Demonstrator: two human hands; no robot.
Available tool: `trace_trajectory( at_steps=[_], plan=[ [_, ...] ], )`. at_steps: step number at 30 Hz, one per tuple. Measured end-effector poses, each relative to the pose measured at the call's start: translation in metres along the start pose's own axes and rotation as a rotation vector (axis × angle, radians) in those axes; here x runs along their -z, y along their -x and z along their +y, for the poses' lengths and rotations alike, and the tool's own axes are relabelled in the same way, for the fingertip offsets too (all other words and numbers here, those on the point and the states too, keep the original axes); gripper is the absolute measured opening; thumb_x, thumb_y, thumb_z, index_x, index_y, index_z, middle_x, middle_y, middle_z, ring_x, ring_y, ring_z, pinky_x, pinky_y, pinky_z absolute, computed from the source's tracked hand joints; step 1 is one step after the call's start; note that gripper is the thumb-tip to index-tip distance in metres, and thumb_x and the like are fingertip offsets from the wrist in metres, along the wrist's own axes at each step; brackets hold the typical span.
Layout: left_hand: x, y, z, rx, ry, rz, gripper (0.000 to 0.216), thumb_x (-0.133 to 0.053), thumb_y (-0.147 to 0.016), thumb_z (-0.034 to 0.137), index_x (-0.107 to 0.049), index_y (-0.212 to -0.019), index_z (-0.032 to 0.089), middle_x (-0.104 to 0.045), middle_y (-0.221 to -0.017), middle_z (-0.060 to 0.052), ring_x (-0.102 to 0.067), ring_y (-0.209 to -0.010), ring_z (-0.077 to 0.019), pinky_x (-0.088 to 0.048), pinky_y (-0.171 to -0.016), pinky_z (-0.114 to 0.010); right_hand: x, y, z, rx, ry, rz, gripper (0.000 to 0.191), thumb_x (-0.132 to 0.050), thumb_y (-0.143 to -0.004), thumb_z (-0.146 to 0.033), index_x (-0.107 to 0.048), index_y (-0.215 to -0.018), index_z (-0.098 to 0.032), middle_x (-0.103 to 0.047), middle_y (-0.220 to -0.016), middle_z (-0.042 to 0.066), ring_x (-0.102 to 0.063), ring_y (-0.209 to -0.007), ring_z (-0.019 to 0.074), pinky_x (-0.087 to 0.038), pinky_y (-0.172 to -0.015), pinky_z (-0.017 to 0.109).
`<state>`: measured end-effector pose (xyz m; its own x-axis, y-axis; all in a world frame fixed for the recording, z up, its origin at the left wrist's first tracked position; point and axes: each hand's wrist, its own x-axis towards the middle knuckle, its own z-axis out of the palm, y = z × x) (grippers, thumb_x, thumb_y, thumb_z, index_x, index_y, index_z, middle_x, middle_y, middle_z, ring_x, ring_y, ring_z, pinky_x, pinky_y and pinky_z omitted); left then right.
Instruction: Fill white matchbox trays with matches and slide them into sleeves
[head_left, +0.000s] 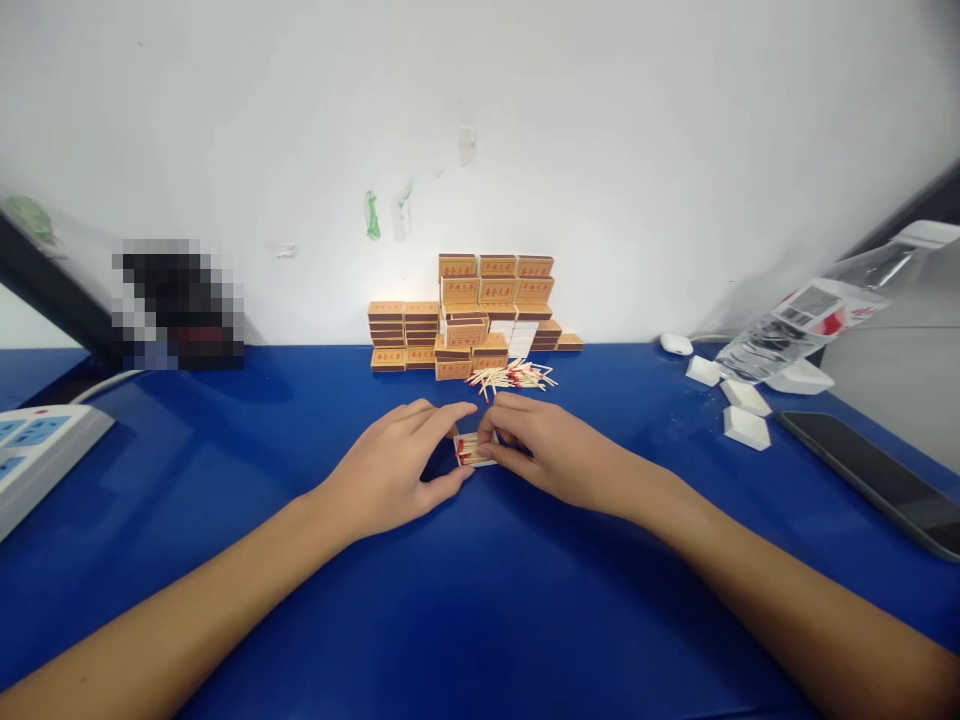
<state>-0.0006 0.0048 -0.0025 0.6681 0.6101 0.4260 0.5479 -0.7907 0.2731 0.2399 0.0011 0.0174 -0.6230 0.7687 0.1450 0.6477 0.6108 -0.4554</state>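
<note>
A small white matchbox tray [471,452] with red-tipped matches in it lies on the blue table [480,600] between my hands. My left hand [397,470] pinches its left end with thumb and forefinger. From the right, my right hand [540,445] grips the same tray with curled fingers. Just beyond them lies a loose heap of matches [512,377]. Behind the heap, stacks of orange matchboxes [472,315] stand against the white wall.
A white power strip [37,445] sits at the left edge. Several empty white trays [742,415] lie at the right, near a white earbud case [676,344], a clear plastic bag [810,325] and a dark phone [877,480].
</note>
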Motion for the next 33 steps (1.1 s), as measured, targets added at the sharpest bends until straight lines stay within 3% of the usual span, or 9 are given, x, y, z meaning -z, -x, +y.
trace_trajectory(
  at_steps=[8, 15, 25, 33],
  plan=[
    [0.001, -0.001, 0.002, 0.009, -0.003, -0.021, 0.052, -0.066, -0.097, 0.033, -0.047, -0.145, 0.021, -0.073, -0.122, -0.008, -0.068, -0.109, -0.0269, -0.055, -0.100, -0.047, 0.004, 0.002, 0.005, 0.016, 0.111, 0.035, 0.008, -0.057, -0.104, -0.023, -0.061, -0.097, -0.020, -0.066, -0.102, 0.006, -0.059, -0.084, 0.0181, -0.043, -0.074, 0.031],
    [0.001, 0.000, 0.001, 0.006, -0.009, -0.023, 0.053, -0.065, -0.098, 0.033, -0.046, -0.146, 0.022, -0.073, -0.114, -0.008, -0.067, -0.106, -0.0269, -0.056, -0.096, -0.047, 0.012, 0.004, 0.010, -0.001, 0.087, -0.018, 0.004, -0.062, -0.100, -0.023, -0.063, -0.096, -0.022, -0.068, -0.098, 0.005, -0.061, -0.083, 0.0181, -0.043, -0.072, 0.030],
    [0.000, 0.001, 0.000, 0.015, -0.013, -0.032, 0.053, -0.066, -0.098, 0.033, -0.048, -0.146, 0.021, -0.073, -0.116, -0.009, -0.067, -0.108, -0.0276, -0.055, -0.098, -0.047, 0.006, 0.004, 0.004, -0.075, 0.035, -0.071, 0.012, -0.053, -0.105, -0.021, -0.056, -0.094, -0.021, -0.066, -0.101, 0.005, -0.060, -0.083, 0.0179, -0.044, -0.074, 0.031],
    [0.001, 0.000, 0.001, 0.009, -0.013, -0.036, 0.051, -0.065, -0.098, 0.035, -0.048, -0.145, 0.021, -0.073, -0.116, -0.009, -0.067, -0.110, -0.0285, -0.055, -0.099, -0.048, 0.001, 0.002, 0.001, 0.002, 0.010, 0.016, 0.011, -0.054, -0.105, -0.024, -0.059, -0.096, -0.021, -0.065, -0.099, 0.005, -0.058, -0.081, 0.0167, -0.042, -0.071, 0.030]
  ],
)
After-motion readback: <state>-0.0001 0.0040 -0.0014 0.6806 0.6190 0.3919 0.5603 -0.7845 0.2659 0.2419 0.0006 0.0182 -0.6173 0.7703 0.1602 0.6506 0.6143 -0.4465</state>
